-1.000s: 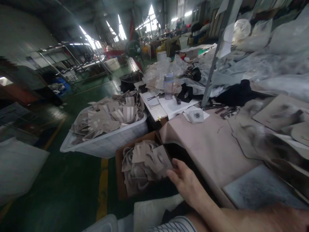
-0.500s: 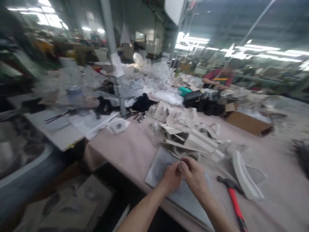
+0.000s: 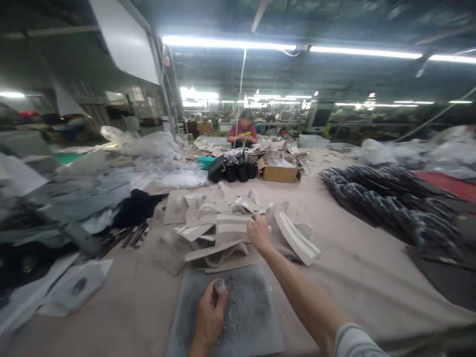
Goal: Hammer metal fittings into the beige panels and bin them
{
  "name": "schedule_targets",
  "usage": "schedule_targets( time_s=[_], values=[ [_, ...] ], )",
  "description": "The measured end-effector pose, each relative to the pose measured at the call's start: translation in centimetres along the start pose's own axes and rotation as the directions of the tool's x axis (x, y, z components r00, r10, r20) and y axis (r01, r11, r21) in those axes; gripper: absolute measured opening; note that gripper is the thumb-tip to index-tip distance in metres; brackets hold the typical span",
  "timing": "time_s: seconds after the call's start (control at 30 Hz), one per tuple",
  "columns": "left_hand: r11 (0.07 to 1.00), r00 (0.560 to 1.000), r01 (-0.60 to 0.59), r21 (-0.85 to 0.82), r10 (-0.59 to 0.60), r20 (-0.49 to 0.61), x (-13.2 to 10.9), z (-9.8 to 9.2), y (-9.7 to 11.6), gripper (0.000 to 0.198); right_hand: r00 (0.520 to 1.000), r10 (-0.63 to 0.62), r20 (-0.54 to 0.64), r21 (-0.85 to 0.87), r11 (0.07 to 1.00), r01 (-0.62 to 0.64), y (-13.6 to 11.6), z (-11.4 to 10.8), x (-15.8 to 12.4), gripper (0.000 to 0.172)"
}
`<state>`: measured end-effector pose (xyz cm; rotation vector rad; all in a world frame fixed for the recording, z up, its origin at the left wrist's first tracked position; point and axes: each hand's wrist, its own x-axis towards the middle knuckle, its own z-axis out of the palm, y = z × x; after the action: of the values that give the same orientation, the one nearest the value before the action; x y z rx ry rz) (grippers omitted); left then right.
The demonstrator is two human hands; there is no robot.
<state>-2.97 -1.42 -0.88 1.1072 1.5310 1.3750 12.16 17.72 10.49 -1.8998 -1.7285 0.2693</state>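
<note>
My left hand (image 3: pixel 208 312) rests on a grey pad (image 3: pixel 245 317) at the table's near edge, pinching a small pale piece (image 3: pixel 220 286) between thumb and fingers. My right hand (image 3: pixel 258 231) reaches forward with fingers closed on a tan, white-striped cut piece (image 3: pixel 232 228) on top of a loose pile of tan cut pieces (image 3: pixel 208 218) in the middle of the table.
A curved white-striped piece (image 3: pixel 297 240) lies right of the pile. Dark curved straps (image 3: pixel 386 198) are heaped at the right. Grey and black fabric (image 3: pixel 92 198) and plastic bags (image 3: pixel 148 148) crowd the left. Across the table are black bags (image 3: pixel 234 171), a cardboard box (image 3: pixel 280 173) and a seated person (image 3: pixel 243 134).
The view swung from the bins on the floor at the left to the table top. My hands, together on the grey pad half a second ago, separated; the right reached forward to the pile.
</note>
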Motion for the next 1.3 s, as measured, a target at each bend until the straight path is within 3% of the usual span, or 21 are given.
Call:
schedule_targets(
  time_s=[0.1, 0.23, 0.4, 0.6, 0.73, 0.83, 0.93, 1.0, 1.1, 1.2, 1.3],
  values=[
    [0.999, 0.999, 0.05, -0.016, -0.05, -0.004, 0.2, -0.2, 0.1, 0.055, 0.995, 0.094, 0.015, -0.136, 0.987, -0.091, 5.2, -1.8, 1.4, 0.033],
    [0.998, 0.998, 0.061, 0.01, -0.061, -0.015, 0.2, -0.3, 0.4, 0.055, 0.955, 0.276, 0.105, -0.295, 0.926, -0.235, 12.3, -3.5, 0.4, 0.038],
    [0.996, 0.996, 0.086, 0.023, -0.086, -0.002, 0.1, -0.2, 0.3, 0.052, 0.932, 0.337, 0.137, -0.335, 0.901, -0.276, 17.0, -5.2, -0.9, 0.031],
    [0.998, 0.999, 0.036, 0.043, -0.036, 0.003, 0.3, -0.3, -0.2, 0.047, 0.964, 0.216, 0.154, -0.161, 0.968, -0.192, 15.7, -9.0, -0.6, 0.021],
    [0.999, 1.0, -0.008, 0.035, 0.008, 0.006, 0.3, -0.3, 0.1, 0.044, 0.973, 0.11, 0.201, 0.049, 0.991, -0.123, 12.9, -11.4, -3.2, 0.03],
    [1.0, 1.0, -0.01, -0.012, 0.01, 0.012, 0.3, -0.5, 0.3, 0.044, 0.919, 0.043, 0.393, 0.343, 0.92, -0.19, 11.3, -11.7, -8.1, 0.038],
    [0.996, 1.0, -0.007, -0.084, 0.005, -0.025, 0.4, -0.8, 0.4, 0.04, 0.814, -0.004, 0.581, 0.562, 0.725, -0.398, 10.7, -9.5, -14.9, 0.04],
    [0.99, 0.996, -0.011, -0.138, -0.001, -0.085, 0.3, -0.9, 0.6, 0.037, 0.814, 0.003, 0.58, 0.516, 0.772, -0.371, 10.7, -7.0, -19.2, 0.037],
    [0.978, 0.994, -0.014, -0.209, -0.009, -0.108, 0.5, -0.5, 1.1, 0.037, 0.876, 0.079, 0.476, 0.27, 0.935, -0.231, 11.0, -3.5, -23.4, 0.048],
    [0.963, 1.0, -0.011, -0.269, 0.004, -0.03, 1.2, 0.7, 2.2, 0.041, 0.886, 0.098, 0.454, 0.05, 0.99, -0.135, 10.9, -2.3, -24.9, 0.062],
    [0.964, 0.995, -0.012, -0.264, 0.038, 0.094, 2.0, 2.6, 3.1, 0.04, 0.835, 0.08, 0.544, -0.113, 0.993, -0.021, 10.0, -3.0, -24.7, 0.063]
  ],
)
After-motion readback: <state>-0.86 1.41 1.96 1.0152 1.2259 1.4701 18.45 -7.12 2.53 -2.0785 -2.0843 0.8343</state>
